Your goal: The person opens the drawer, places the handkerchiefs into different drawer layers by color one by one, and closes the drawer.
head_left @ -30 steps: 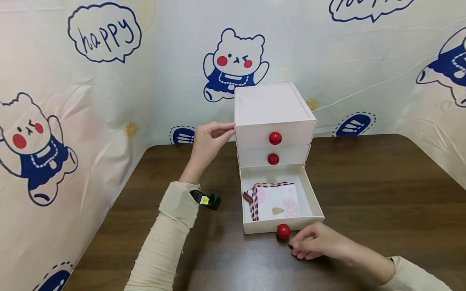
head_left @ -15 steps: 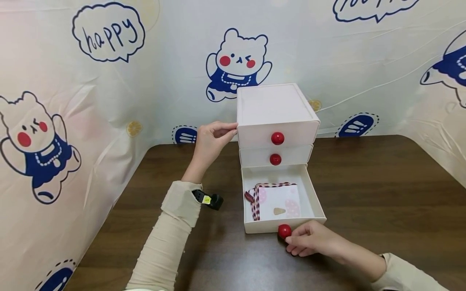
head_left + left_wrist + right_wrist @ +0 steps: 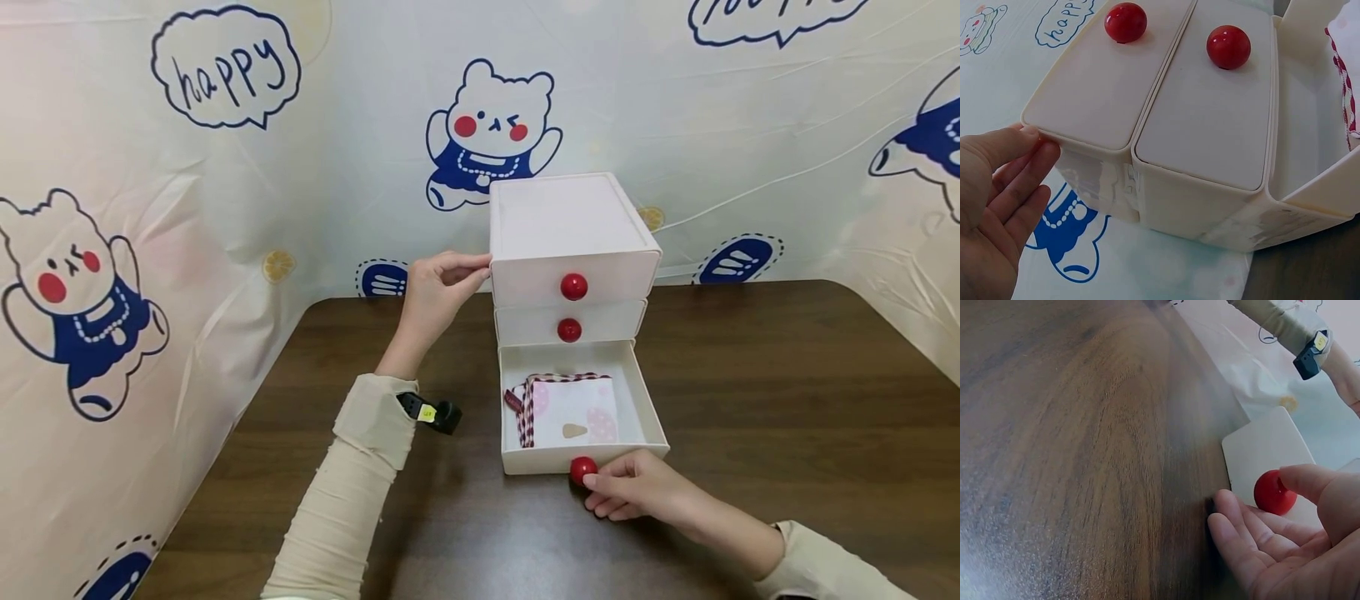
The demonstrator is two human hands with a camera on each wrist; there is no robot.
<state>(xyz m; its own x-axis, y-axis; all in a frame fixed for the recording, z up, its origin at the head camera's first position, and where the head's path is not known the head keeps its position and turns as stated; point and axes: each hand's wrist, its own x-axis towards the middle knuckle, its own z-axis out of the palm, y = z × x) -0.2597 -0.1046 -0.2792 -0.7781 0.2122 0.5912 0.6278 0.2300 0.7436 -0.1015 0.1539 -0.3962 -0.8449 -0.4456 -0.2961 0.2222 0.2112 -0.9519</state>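
A white drawer cabinet (image 3: 573, 215) with red ball knobs stands on the table, its bottom drawer (image 3: 641, 421) pulled out. Inside that drawer lies a folded cloth (image 3: 555, 408), white and pink with a dark red checked edge. My left hand (image 3: 435, 300) holds the cabinet's upper left front corner; the left wrist view shows the thumb at the front edge and the fingers by the side. At the bottom drawer's front, my right hand (image 3: 637, 487) pinches the bottom knob (image 3: 583, 471). The right wrist view has the thumb against this knob and fingers beneath it.
The upper knob (image 3: 573, 287) and the middle knob (image 3: 569, 330) sit on drawers that are closed. Behind the brown wooden table (image 3: 757, 392) hangs a printed cloth backdrop (image 3: 360, 142) with cartoon bears. A black device (image 3: 431, 412) is strapped to the left wrist.
My right hand has moved left onto the bottom knob and taken it between thumb and fingers. The bottom drawer has slid slightly inward. My left hand keeps its place on the cabinet.
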